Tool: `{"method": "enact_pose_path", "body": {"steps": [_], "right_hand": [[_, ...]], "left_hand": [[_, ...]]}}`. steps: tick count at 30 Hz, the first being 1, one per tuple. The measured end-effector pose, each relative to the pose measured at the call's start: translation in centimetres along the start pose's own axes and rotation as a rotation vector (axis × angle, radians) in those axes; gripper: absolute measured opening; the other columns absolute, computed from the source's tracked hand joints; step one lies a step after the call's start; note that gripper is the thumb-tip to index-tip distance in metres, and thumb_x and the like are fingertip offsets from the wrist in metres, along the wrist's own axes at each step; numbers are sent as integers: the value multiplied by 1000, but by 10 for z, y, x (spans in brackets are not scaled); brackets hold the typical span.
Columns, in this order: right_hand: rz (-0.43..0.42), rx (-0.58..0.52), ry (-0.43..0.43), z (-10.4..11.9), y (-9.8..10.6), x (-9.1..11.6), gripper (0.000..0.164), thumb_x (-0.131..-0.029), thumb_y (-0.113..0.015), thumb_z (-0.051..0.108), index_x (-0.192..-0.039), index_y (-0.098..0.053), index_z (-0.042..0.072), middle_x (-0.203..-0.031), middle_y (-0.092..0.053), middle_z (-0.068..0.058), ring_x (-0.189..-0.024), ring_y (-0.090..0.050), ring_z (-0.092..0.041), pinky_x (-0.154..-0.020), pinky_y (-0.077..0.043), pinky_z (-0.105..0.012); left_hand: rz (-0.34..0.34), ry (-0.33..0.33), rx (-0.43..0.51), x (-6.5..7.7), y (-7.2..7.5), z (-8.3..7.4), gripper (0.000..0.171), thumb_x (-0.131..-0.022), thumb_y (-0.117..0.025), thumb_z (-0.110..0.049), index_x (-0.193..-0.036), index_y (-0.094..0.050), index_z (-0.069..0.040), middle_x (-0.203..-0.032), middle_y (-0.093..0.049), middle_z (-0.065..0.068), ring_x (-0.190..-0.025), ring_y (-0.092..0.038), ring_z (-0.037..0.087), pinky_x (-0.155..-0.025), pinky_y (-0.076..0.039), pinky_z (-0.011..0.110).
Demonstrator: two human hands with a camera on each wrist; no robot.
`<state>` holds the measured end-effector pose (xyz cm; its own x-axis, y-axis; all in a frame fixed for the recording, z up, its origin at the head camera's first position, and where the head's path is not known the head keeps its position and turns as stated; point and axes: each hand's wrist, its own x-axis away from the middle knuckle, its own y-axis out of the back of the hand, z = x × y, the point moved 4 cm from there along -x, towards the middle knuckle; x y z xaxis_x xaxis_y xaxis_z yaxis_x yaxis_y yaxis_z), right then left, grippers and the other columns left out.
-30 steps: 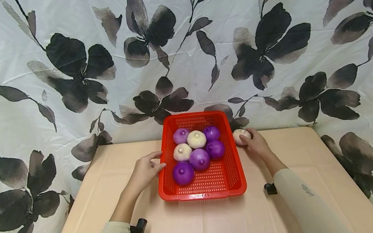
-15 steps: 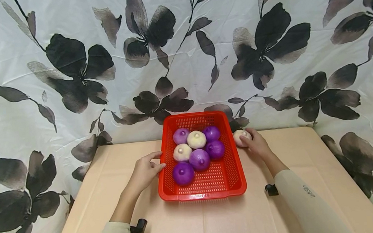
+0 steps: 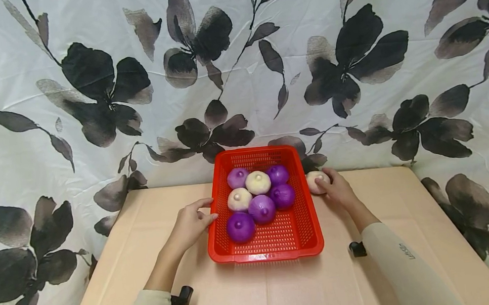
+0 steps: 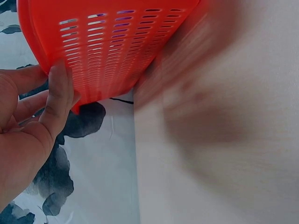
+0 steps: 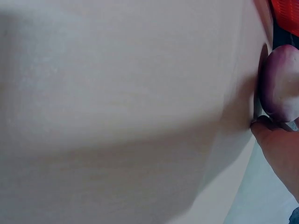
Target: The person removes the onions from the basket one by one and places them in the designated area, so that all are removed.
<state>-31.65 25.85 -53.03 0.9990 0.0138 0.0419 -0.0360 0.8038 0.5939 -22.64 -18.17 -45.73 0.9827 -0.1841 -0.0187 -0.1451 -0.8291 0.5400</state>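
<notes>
My right hand (image 3: 339,188) grips a pale onion (image 3: 315,183) on the table just right of the red basket (image 3: 307,230). In the right wrist view this onion (image 5: 281,84) shows purple and white skin, with the thumb (image 5: 275,144) at its lower side. My left hand (image 3: 191,223) touches the basket's left side with its fingertips. The left wrist view has those fingers (image 4: 58,93) against the basket's slotted outer wall (image 4: 105,46). Inside the basket lie several purple onions (image 3: 240,227) and two cream-white onions (image 3: 258,183).
The tan table (image 3: 259,295) spreads around the basket. A white curtain (image 3: 265,95) with dark flowers hangs behind its far edge. Black camera mounts (image 3: 182,298) sit at both wrists.
Hardly anything differs. Both hands, the basket and the onions stay in place, while the right forearm has shifted very slightly to the right.
</notes>
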Motion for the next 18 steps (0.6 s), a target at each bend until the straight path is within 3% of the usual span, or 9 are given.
{"method": "enact_pose_path", "body": {"steps": [7, 12, 18], "right_hand": [[9, -23, 10, 3, -1, 1, 67, -107, -56, 29, -157, -29, -6, -159, -37, -31, -148, -37, -45, -124, -29, -53], [16, -28, 16, 4, -1, 2, 66, -108, -55, 28, -157, -30, -6, -159, -36, -32, -148, -37, -45, -124, -29, -54], [19, -13, 25, 2, 1, 2, 68, -107, -56, 32, -157, -30, -7, -159, -36, -32, -148, -37, -46, -123, -30, -55]], "left_hand": [[-3, -2, -6, 0, 1, 0, 50, -93, -73, -5, -140, -58, 3, -122, -71, 23, -61, -70, 16, -65, -62, 47], [-3, -3, -13, 0, 1, 1, 50, -93, -74, -6, -140, -58, 3, -123, -71, 22, -61, -70, 16, -61, -60, 38], [0, -1, -6, 0, 1, 1, 50, -93, -74, -6, -140, -58, 3, -125, -70, 22, -61, -70, 16, -64, -62, 45]]}}
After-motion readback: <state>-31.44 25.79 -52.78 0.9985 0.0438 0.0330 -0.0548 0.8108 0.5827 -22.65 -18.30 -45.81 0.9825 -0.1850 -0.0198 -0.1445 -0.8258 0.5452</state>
